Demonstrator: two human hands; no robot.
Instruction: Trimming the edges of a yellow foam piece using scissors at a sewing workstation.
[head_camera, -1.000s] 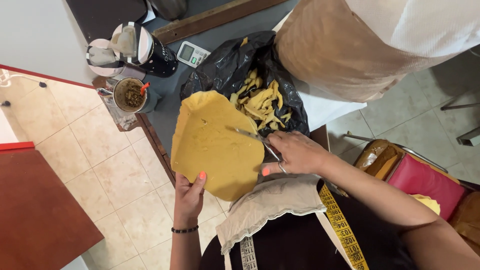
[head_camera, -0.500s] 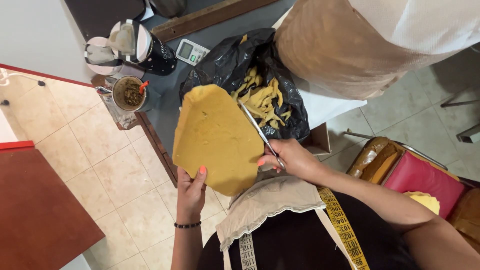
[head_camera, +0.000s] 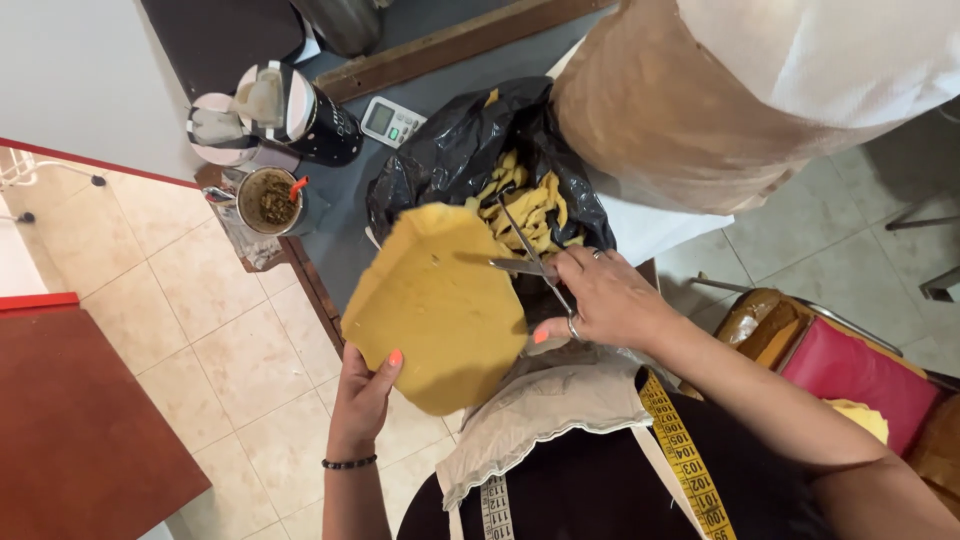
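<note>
Over black bag, yellow foam sheet is held up by left hand, closed on lower edge. Scissors are gripped by right hand, blades parted at sheet's right edge. Trimming step judged underway; next cut calls for sheet kept steady, blades closed along edge. Blade tips hard to make out against scraps; bag bottom hidden.

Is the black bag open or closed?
Open. The black bag gapes on the table, and yellow scraps show inside its mouth, behind the scissors in the right hand.
</note>
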